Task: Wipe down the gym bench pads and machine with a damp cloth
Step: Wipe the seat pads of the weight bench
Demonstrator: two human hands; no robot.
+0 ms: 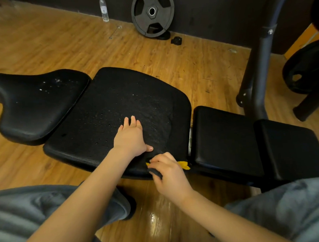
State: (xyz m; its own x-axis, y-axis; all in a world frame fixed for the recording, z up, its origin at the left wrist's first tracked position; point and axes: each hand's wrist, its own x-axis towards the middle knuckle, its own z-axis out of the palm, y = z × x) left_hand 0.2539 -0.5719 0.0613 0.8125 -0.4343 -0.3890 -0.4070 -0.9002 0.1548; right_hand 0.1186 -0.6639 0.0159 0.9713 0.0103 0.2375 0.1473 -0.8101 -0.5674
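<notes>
Your left hand (132,139) lies flat on the cloth (153,121), fingers straight and pointing toward 12 o'clock, thumb splayed toward 3 o'clock, pressing it onto the middle pad (91,113). Your right hand (169,174) sits at 5 o'clock from the left one, fingers curled, pinching the cloth's near edge where it hangs over the pad's front rim; a yellow scrap (184,165) shows just beside the knuckles.

The cloth is dark and pebbly, spread over the right half of the middle pad, barely distinct from it. The bench runs with its long axis from 9 to 3 o'clock: a smooth, glossy saddle-shaped pad (34,105) with white specks, the broad rounded middle pad, then two squarish smooth pads (224,136). All are black, over a wood-plank floor (49,47).
</notes>
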